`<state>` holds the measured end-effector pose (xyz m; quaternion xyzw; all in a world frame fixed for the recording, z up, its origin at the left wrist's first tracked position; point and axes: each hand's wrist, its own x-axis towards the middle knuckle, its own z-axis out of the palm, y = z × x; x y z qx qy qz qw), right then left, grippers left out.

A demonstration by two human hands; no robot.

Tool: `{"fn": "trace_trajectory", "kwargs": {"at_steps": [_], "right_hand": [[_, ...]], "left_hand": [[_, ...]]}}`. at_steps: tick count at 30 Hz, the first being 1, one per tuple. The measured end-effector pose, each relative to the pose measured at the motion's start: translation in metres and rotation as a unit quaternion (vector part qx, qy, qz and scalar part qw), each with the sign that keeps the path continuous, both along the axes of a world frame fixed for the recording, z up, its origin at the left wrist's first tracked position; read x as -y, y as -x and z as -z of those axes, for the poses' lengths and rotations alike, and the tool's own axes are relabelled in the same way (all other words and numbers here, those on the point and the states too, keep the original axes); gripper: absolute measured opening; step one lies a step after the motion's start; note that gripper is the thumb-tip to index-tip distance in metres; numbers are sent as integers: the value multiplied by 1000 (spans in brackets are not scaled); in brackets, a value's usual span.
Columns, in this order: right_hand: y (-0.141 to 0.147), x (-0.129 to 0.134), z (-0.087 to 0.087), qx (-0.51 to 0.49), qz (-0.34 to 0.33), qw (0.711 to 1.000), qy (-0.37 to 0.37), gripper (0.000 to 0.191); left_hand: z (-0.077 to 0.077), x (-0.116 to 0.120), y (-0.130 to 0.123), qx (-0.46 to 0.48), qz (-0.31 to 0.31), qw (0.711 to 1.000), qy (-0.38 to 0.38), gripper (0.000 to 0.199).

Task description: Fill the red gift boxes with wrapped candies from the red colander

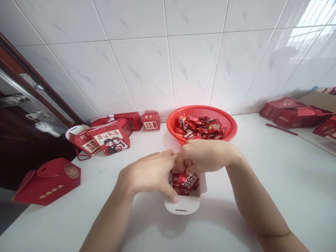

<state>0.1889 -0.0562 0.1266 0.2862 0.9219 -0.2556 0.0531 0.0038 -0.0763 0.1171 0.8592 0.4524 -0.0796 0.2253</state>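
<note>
An open paper candy box (182, 205) stands on the white countertop, its white inner flap folded towards me. My left hand (149, 171) grips its left side, with the thumb by the near flap and the other fingers reaching over the far end. My right hand (203, 155) pinches a red wrapped candy (190, 181) by its upper end, inside the box opening. Under that candy, a red patterned piece (180, 188) lies in the box; its kind is unclear. Just beyond my hands, a red plastic basket (232, 127) holds several red wrapped candies (201, 126).
Red gift boxes (115, 140) cluster at the back left, with a small upright box (151, 121) beside them and another box (52, 180) near the left edge. More red boxes (294, 112) sit far right. A door with keys (47, 128) borders the left; a tiled wall (194, 70) stands behind.
</note>
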Motion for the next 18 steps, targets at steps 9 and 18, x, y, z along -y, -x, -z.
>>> {"fn": "trace_trajectory", "kwargs": {"at_steps": [9,18], "right_hand": [[22,-3,16,93,-45,995,-7,22],[40,3,29,127,29,991,-36,27]], "left_hand": [[-5,-14,3,20,10,997,79,50],[-6,-15,5,12,-9,998,60,54]]}}
